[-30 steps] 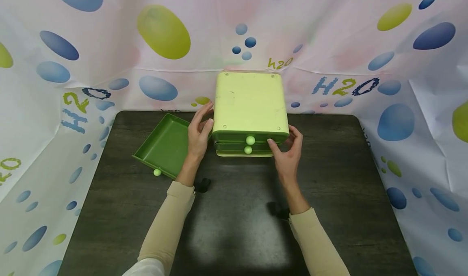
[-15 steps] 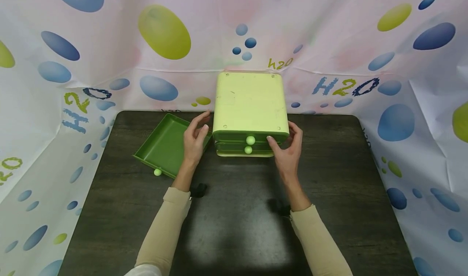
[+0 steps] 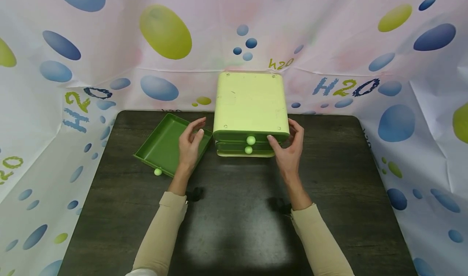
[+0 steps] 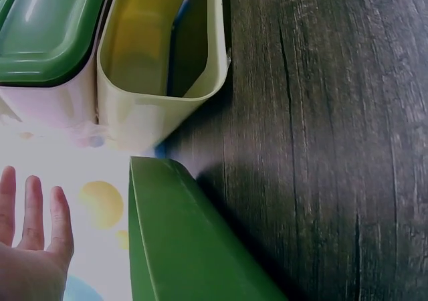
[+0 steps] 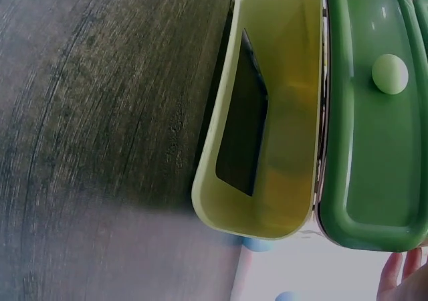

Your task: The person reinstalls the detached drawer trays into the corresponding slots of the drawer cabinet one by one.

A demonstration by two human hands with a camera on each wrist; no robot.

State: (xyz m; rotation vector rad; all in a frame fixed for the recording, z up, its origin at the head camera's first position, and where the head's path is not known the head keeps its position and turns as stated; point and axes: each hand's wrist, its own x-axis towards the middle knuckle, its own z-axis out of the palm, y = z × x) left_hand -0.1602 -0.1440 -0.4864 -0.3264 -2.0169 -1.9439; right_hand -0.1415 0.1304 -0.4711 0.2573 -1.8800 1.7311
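Observation:
A pale yellow-green drawer unit (image 3: 252, 101) stands near the back of the table, with two green drawers in it, each with a round knob (image 5: 390, 73). Its bottom compartment (image 5: 294, 147) holds no drawer; dark wood shows through a gap inside it. The right hand (image 3: 290, 152) grips the unit's right side, thumb on the front and fingers round the side, partly hidden. A loose green drawer (image 3: 161, 146) lies upright on the table, left of the unit. Over that drawer's right part hovers the left hand (image 3: 189, 146), fingers relaxed and holding nothing; its fingers (image 4: 32, 211) show in the left wrist view.
The dark wood table (image 3: 234, 227) has its back edge against a white sheet (image 3: 109, 32) printed with blue and green spots and lettering. The sheet also rises along both sides. A small black device (image 3: 195, 194) is at the left wrist.
The left hand has moved away from the unit's left side, leftward and toward the person, over the loose drawer. The right hand stays on the unit's right side.

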